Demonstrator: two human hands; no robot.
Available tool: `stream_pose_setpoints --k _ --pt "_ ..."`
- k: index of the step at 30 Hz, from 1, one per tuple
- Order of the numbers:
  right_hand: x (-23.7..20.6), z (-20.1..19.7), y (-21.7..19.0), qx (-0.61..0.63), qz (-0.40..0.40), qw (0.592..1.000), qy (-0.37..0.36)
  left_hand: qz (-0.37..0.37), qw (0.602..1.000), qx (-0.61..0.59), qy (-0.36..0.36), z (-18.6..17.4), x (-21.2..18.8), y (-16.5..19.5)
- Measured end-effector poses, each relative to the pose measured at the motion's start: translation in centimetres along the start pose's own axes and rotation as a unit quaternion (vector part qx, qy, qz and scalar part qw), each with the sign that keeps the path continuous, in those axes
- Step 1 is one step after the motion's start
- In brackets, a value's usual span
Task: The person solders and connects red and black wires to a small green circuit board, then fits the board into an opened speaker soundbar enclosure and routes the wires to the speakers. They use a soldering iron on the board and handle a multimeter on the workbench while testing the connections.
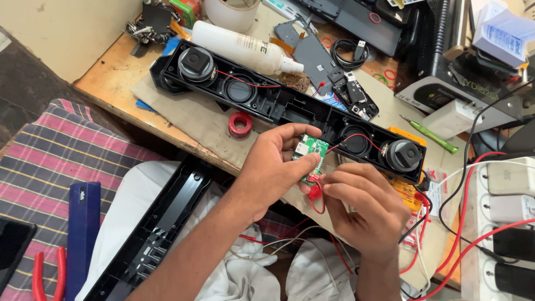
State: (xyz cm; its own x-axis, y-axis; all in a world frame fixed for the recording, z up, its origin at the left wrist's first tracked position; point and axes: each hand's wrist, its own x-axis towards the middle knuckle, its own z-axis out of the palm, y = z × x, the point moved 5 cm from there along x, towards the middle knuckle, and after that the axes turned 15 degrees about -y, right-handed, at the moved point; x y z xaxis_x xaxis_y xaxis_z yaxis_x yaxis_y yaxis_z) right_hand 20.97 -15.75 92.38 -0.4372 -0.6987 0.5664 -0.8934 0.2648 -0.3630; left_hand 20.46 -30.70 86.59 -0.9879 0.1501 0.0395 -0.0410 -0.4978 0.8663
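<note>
The green board [310, 154] sits just above the counter's [111, 83] near edge, in front of the long black speaker housing [278, 103], and is gripped in the left hand [273, 167], thumb and fingers clamped on its edges. The right hand [365, 203] is closed on the red wire [317, 192] at the board's lower corner, fingertips pinched together on what looks like a small red connector. The wire loops down under the hands.

The step in hand looks like fitting or freeing that lead. To do it well, the person would best keep the board steady by its edges, pull or push on the connector body and not the wire, and keep slack in the lead that runs to the housing.

Counted: one board; one housing with four round speaker openings, the two outer ones carrying drivers [196, 62]; one white bottle [245, 47] lying behind it; one roll of red tape [240, 124]; one green screwdriver [432, 134]; one black cover panel [156, 234] on the lap; one pair of red-handled pliers [47, 273] on the checked cloth [50, 161]; one white power strip [501, 223] at the right, with several plugs in it
</note>
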Motion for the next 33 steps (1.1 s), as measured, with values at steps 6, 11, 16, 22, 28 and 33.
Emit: stream_pose_setpoints --k 6,11,16,22,28,33 --pt "-0.7 0.3 1.9 0.135 0.114 0.983 -0.056 0.022 0.999 0.038 0.031 0.0 -0.7 -0.1" --pt "-2.1 1.5 4.1 0.379 0.218 0.898 -0.045 0.065 0.996 0.061 0.021 0.1 -1.0 0.3" --pt "-2.8 1.8 4.9 0.369 0.246 0.892 -0.087 0.063 0.997 0.043 0.025 0.0 -1.2 0.4" --pt "-3.6 0.2 6.0 0.451 0.313 0.836 0.014 0.060 0.998 0.032 0.018 0.2 -1.9 0.4" --pt "-3.8 0.3 4.3 0.480 0.222 0.848 0.036 0.069 0.997 0.028 0.012 0.8 -2.0 0.2" --pt "-3.2 0.4 3.2 0.457 0.179 0.871 0.013 0.072 0.996 0.048 0.012 1.2 -2.2 0.5"
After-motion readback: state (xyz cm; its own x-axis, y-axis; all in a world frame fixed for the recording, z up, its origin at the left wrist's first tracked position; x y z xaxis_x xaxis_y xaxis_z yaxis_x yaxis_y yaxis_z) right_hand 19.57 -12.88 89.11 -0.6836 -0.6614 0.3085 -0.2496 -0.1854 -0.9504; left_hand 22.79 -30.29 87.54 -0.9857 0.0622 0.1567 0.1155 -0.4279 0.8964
